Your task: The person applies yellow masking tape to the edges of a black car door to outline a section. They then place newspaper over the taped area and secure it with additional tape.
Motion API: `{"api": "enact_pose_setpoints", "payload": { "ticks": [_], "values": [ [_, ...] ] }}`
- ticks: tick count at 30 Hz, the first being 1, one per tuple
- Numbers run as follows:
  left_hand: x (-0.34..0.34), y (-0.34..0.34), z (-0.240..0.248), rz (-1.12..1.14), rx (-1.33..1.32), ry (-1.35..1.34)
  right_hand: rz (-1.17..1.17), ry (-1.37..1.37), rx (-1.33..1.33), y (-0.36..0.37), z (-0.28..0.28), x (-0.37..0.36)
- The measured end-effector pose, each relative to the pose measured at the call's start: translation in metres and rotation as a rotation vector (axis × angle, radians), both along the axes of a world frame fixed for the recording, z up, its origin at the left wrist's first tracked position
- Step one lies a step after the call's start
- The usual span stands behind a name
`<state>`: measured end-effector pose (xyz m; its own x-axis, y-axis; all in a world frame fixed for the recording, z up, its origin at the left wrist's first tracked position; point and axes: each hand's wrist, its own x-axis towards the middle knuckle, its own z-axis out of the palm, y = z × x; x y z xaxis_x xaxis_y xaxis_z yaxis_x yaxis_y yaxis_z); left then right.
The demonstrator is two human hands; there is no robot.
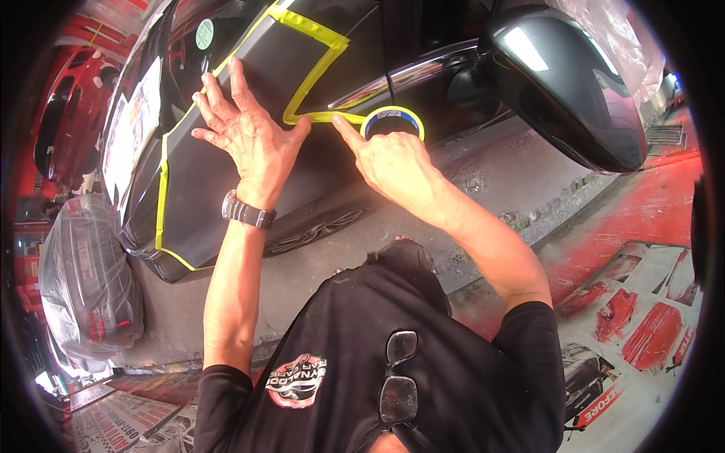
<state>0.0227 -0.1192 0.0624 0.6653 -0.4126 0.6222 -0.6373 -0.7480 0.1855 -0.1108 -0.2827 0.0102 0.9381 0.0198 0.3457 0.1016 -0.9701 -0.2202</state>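
**Yellow tape pressed along a dark car panel**

Left hand (245,136) spread flat, fingers splayed, palm pressed against the dark car panel (219,177), grasping nothing. Black wristwatch (248,213) strapped just below it. Right hand (393,162) just beside the left, curled around a roll of yellow masking tape (393,121), forefinger stretched out and pushing the tape strip (325,117) onto the panel. Strip running from the roll to the thumb side of the left hand, then bending upward above both hands toward the window line. More yellow tape edging (161,196) down the panel border, off to the left of the left hand. Glossy dark side mirror (566,83) up and to the right of the right hand, well apart. Plastic-wrapped part (87,279) far down-left of the left hand. Sheets of newspaper (642,317) on the red floor, below and to the right of the right hand. Folded glasses (399,377) hanging at the black shirt collar, beneath both forearms.
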Motion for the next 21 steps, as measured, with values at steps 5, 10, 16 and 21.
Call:
{"api": "enact_pose_setpoints", "payload": {
  "ticks": [5, 10, 16, 21],
  "values": [
    [0.000, -0.003, 0.001, -0.005, -0.021, -0.009, -0.018, 0.052, -0.048, -0.004, 0.004, 0.000],
    [0.001, 0.000, 0.000, -0.002, -0.022, -0.005, -0.136, 0.115, -0.229, 0.002, 0.002, 0.005],
    [0.001, -0.001, -0.001, -0.007, -0.031, -0.007, -0.119, 0.165, -0.309, 0.005, 0.001, -0.013],
    [0.000, 0.000, 0.000, -0.019, -0.047, -0.011, -0.149, 0.242, -0.261, 0.015, 0.000, -0.019]
  ]
}}
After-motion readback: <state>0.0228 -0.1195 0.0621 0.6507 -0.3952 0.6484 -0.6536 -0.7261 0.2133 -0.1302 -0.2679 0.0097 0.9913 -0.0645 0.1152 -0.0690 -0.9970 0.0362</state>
